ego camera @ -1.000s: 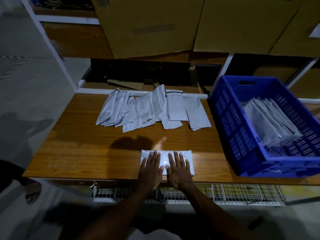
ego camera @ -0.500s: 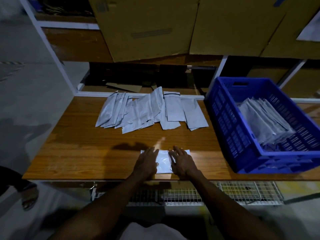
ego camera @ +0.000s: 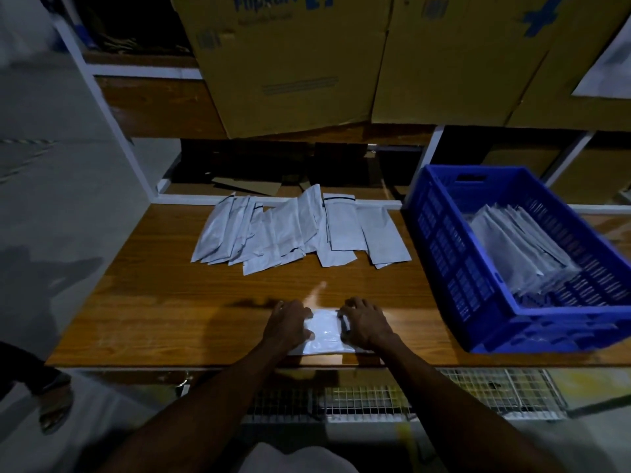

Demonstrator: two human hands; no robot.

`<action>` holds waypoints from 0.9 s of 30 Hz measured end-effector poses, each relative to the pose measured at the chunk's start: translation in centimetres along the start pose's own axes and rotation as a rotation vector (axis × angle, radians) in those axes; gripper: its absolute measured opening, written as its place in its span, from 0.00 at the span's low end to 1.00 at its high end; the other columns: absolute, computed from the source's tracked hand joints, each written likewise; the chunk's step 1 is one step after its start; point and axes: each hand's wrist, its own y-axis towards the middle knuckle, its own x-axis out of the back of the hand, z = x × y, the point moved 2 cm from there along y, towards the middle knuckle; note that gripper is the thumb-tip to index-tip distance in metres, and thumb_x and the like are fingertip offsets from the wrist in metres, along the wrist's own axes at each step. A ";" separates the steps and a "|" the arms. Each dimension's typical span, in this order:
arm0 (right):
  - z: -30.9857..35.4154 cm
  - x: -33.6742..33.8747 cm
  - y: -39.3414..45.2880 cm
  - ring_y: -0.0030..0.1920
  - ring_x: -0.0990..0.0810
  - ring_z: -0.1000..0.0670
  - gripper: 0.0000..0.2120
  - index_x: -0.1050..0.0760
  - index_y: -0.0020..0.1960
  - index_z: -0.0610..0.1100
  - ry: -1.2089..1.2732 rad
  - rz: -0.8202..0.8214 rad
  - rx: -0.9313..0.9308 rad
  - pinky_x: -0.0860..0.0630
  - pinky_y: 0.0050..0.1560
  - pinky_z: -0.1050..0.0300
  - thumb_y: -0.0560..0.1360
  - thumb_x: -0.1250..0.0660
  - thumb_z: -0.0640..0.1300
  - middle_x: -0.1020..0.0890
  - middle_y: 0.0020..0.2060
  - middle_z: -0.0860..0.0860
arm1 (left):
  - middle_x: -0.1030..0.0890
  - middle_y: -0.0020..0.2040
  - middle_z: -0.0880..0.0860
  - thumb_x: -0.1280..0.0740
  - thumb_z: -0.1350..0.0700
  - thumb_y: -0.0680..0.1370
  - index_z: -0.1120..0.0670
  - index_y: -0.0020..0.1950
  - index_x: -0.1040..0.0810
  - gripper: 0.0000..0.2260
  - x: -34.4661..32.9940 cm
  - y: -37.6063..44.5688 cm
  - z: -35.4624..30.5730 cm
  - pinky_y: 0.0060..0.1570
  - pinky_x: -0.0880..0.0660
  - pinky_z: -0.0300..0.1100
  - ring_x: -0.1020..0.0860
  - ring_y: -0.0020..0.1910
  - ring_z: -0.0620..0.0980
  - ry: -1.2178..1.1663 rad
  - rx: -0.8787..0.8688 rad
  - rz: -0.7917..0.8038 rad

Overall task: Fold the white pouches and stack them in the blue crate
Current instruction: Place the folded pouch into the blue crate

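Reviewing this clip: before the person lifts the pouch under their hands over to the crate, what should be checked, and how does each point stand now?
1. Both hands on the pouch: left hand and right hand grip the white pouch from either side: ok.
2. Fold finished and flat: cannot tell, hands cover its ends.
3. Blue crate within view, open top: ok.
4. Room on the stacked pouches inside: ok.
5. Unfolded pile lies apart from the path: ok.

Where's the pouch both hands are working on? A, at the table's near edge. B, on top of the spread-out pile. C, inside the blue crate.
A: the pouch lies at the table's near edge, between the left hand and right hand.
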 end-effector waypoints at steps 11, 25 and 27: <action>0.6 1.8 -0.3 0.63 0.24 0.45 0.33 0.32 0.68 0.53 0.012 -0.044 0.045 0.39 0.70 0.41 0.67 0.23 0.51 0.19 0.60 0.52 | 0.19 0.57 0.48 0.23 0.52 0.69 0.44 0.69 0.33 0.31 1.4 0.1 -0.7 0.64 0.35 0.52 0.22 0.59 0.53 0.001 -0.051 -0.002; 1.4 3.3 -2.3 0.52 0.21 0.44 0.15 0.23 0.54 0.49 -0.126 -0.471 -0.017 0.28 0.55 0.45 0.70 0.27 0.52 0.18 0.51 0.49 | 0.18 0.48 0.50 0.35 0.54 0.79 0.50 0.56 0.23 0.07 3.3 0.0 -2.6 0.48 0.24 0.49 0.20 0.47 0.51 0.116 -0.275 -0.548; 1.4 1.6 -2.8 0.53 0.22 0.45 0.15 0.25 0.55 0.49 -0.141 -0.390 -0.038 0.28 0.56 0.46 0.71 0.30 0.53 0.19 0.52 0.49 | 0.18 0.50 0.49 0.30 0.58 0.76 0.49 0.57 0.22 0.10 1.5 -0.8 -2.6 0.48 0.24 0.48 0.21 0.49 0.50 0.185 -0.213 -0.448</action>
